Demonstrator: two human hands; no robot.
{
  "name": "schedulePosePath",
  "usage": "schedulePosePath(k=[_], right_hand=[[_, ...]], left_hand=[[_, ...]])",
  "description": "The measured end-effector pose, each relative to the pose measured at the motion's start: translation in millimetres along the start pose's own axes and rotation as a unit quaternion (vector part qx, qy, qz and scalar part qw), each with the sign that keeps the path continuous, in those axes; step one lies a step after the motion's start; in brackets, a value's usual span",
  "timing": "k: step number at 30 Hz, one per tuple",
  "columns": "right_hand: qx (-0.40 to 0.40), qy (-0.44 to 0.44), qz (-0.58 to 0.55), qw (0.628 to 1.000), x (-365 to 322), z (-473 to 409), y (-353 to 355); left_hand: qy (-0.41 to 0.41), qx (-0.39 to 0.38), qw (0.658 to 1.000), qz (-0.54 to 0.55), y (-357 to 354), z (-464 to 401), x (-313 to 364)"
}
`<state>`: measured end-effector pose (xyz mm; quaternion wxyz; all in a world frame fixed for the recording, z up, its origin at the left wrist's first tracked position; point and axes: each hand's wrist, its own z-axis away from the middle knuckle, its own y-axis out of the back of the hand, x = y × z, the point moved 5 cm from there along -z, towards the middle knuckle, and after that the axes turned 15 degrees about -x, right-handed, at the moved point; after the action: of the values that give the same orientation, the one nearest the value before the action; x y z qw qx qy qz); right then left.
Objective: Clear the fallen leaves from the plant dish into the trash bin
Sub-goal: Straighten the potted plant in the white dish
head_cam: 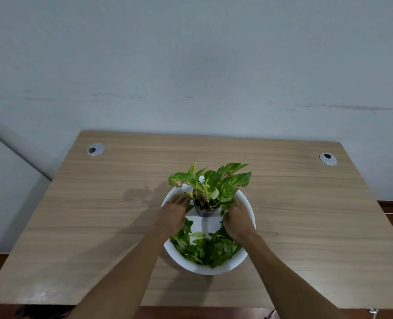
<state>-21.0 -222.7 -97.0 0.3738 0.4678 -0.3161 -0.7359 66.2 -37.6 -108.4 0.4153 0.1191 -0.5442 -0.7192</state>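
**Both hands in the dish, trash bin out of frame**

I saw the white plant dish [247, 210] sitting mid-counter [99, 215], slightly toward the near edge. A small dark pot [205, 211] stood in the far half of the dish, holding a variegated pothos plant [211, 183] with a few browned leaf edges.

Loose green fallen leaves [210, 249] were piled mostly in the near half of the dish; a bare white patch showed just in front of the pot.

Left hand [173, 215] was palm-down inside the dish, left of the pot, fingers [182, 200] reaching toward the pot base. Right hand [238, 221] mirrored it on the right side, fingers [233, 204] under the foliage. Fingers on both looked loosely extended, close together; I couldn't tell whether either held any leaves, since the palms faced away.

Two grey cable grommets [96, 149] sat near the counter's far corners. A blank wall [191, 65] stood behind the counter.
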Motion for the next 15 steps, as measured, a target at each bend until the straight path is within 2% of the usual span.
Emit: schedulePosePath(k=[4, 9, 15], right_hand=[[-0.083, -0.023, 0.070, 0.994, 6, -6, -15], [-0.104, -0.029, 0.109, 0.988, 11, 12, -21], [-0.122, -0.027, 0.118, 0.985, 0, 45, -23]], left_hand=[[0.013, -0.055, 0.997, -0.060, -12, 0, 3], [0.038, -0.066, 0.996, -0.053, -17, 19, 10], [0.065, -0.086, 0.994, 0.010, -29, 46, 26]])
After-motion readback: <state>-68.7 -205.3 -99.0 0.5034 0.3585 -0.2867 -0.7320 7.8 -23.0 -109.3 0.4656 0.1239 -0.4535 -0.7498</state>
